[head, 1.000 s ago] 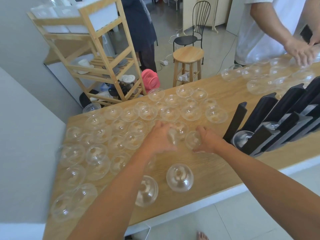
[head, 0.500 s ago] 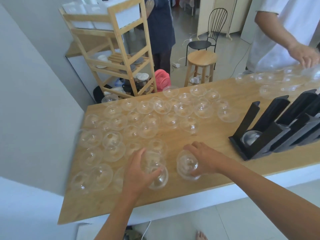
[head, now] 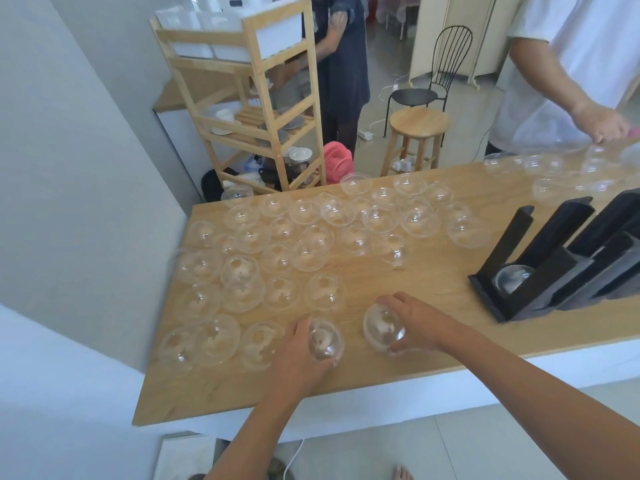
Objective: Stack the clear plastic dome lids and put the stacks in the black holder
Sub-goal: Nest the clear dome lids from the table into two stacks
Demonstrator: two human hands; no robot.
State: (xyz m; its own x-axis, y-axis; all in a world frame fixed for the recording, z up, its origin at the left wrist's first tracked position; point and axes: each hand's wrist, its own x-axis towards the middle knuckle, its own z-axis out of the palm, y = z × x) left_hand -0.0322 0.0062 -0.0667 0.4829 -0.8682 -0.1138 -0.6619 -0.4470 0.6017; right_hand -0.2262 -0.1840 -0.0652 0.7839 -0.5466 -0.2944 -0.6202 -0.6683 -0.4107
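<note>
**Clear plastic domes gripped in both hands, black holder standing off to the right**

The fingers (head: 302, 328) of the left hand (head: 294, 355) are curling round a dome lid (head: 325, 341) at lower centre of the frame and clamping it by its sides. Just to the right, the right hand (head: 420, 327) is wrapping thumb and fingers round a second dome lid (head: 382, 330). The two lids are sitting low over the wooden table (head: 433, 282), apart from each other and not yet nested.

Further out, loose lids (head: 310, 254) are lying across the left and centre of the frame. The black holder (head: 554, 268) is standing at the right edge, well apart from both hands, with a seated dome (head: 512, 279) showing in its nearest slot.

The likely trouble is in the nesting. Thin, slick plastic squeezed too hard may spring out of the grip, and a lid pushed on tilted may jam instead of seating. A forearm swinging toward the holder could also sweep the nearest loose lids off the front edge.

Counting: two hands, two held lids, one holder and one dome visible inside it. The loose lids are numbering perhaps three dozen, though overlapping clear rims are making that only an estimate. A smaller cluster is lying at upper right beside another person's hand (head: 601, 123).
</note>
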